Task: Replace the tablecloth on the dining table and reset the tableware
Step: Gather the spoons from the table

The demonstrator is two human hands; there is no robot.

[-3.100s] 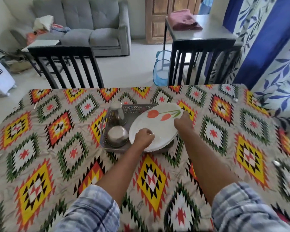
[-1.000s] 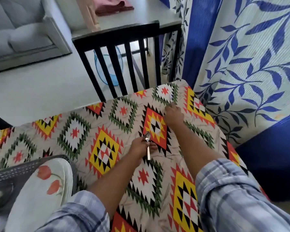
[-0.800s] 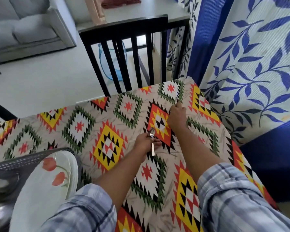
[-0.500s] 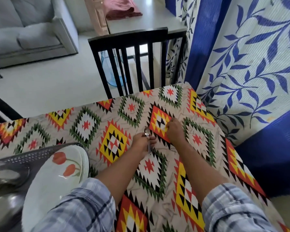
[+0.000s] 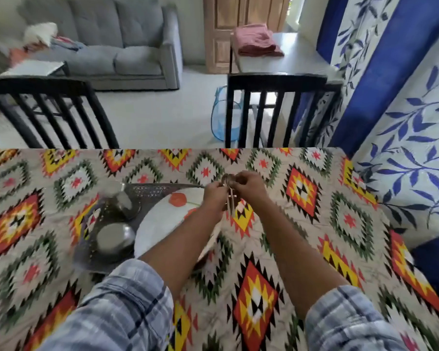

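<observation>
A patterned tablecloth with coloured diamonds covers the dining table. Above its middle, my left hand and my right hand meet and together hold a small bunch of metal spoons, bowls up and handles hanging down. Left of my hands a dark perforated tray holds a white plate with red tulips, a steel bowl and a steel tumbler. My left forearm crosses over the plate. The picture is blurred by motion.
Two black slatted chairs stand at the far side of the table. Blue leaf-print curtains hang on the right. Behind are a grey sofa, a side table with a folded red cloth, and a blue mesh basket.
My view swung left from the table's right corner back to the middle. Both hands left the cloth near the corner, and my right hand joined my left on the spoons beside the tray.
</observation>
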